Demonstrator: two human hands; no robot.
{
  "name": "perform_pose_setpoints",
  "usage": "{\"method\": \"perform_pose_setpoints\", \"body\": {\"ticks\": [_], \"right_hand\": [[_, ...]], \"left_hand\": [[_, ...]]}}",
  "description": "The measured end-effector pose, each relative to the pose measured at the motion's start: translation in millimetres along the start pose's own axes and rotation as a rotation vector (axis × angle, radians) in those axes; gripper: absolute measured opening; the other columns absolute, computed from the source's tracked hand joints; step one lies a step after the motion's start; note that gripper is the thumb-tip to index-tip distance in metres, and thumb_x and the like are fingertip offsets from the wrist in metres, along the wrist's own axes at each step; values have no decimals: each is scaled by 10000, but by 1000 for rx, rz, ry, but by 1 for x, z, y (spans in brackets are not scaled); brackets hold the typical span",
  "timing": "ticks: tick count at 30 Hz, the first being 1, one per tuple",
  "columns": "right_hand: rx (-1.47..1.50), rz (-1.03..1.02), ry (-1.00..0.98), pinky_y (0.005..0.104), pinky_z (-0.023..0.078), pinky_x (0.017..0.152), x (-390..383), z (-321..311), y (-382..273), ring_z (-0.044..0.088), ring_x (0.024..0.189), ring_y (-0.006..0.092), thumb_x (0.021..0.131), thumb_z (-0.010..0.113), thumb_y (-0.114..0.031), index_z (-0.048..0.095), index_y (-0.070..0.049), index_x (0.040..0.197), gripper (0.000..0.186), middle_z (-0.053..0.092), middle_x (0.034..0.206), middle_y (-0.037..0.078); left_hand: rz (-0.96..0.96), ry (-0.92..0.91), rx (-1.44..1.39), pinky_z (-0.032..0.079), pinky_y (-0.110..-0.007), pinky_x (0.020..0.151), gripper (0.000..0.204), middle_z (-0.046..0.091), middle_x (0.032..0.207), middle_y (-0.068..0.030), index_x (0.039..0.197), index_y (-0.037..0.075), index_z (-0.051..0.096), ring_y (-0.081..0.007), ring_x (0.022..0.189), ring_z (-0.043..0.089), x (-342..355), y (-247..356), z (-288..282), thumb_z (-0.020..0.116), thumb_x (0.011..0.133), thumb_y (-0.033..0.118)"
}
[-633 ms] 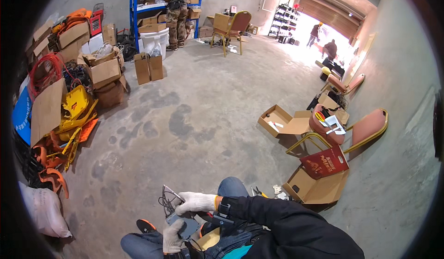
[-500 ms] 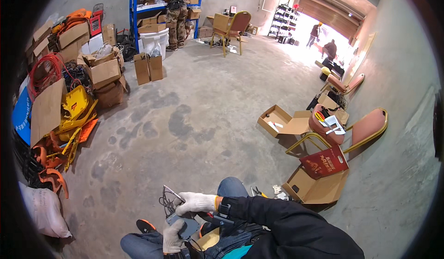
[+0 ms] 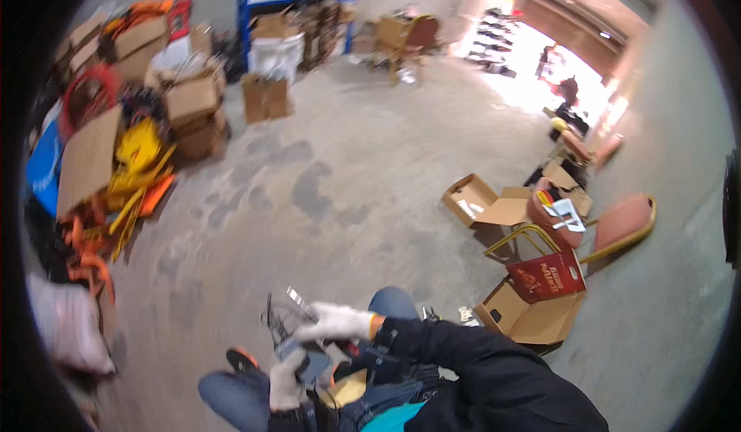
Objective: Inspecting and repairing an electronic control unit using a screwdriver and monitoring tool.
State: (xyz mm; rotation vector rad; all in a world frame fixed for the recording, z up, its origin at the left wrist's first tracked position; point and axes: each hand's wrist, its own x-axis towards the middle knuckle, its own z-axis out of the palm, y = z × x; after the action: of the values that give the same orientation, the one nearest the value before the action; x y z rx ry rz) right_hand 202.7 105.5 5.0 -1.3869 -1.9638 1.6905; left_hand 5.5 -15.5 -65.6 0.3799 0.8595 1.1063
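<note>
My right hand (image 3: 332,321), in a white knit glove, is closed round a slim silver rod-like object (image 3: 298,299), with thin dark cables (image 3: 275,320) dangling beside it. Just below, my gloved left hand (image 3: 285,378) grips a flat grey device (image 3: 311,364) above my lap. The hands are close together; motion blur hides the small details. Some small white and metal items (image 3: 468,318) lie beside my right knee.
An open carton (image 3: 552,324) with a red board sits at right, near padded chairs (image 3: 621,227) and another open box (image 3: 463,196). Piled cartons and yellow-orange plastic parts (image 3: 139,146) line the left. A person (image 3: 316,23) stands at blue shelving; others (image 3: 548,61) are by the bright doorway.
The view has shifted and blurred. My right hand has moved slightly right and up with the rod, and my left hand sits slightly higher, still on the grey device.
</note>
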Motion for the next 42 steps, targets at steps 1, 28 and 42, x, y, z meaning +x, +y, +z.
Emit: {"method": "perform_pose_setpoints", "body": {"ticks": [1, 28, 42], "right_hand": [[100, 20, -61, 328, 539, 673, -9, -9, -14, 645, 748, 135, 912, 785, -441, 727, -25, 1075, 451, 723, 889, 54], [14, 133, 62, 310, 588, 762, -65, -42, -30, 707, 896, 184, 894, 743, -163, 515, 11, 1500, 670, 699, 1198, 113], [-65, -17, 254, 305, 549, 994, -98, -48, -25, 720, 1097, 167, 864, 802, -45, 710, 7, 1306, 455, 769, 1186, 112]], "left_hand": [[32, -44, 19, 622, -405, 963, 425, 745, 1223, -125, 1387, -16, 631, -249, 1082, 750, -3, 8, 9, 657, 979, 100], [238, 331, 275, 594, -383, 969, 525, 742, 1237, -125, 1415, -1, 647, -230, 1067, 725, 23, 8, -10, 798, 930, 130], [290, 441, 401, 591, -350, 910, 523, 769, 1176, -88, 1339, 2, 696, -182, 1027, 721, 26, 8, -10, 862, 892, 216]]}}
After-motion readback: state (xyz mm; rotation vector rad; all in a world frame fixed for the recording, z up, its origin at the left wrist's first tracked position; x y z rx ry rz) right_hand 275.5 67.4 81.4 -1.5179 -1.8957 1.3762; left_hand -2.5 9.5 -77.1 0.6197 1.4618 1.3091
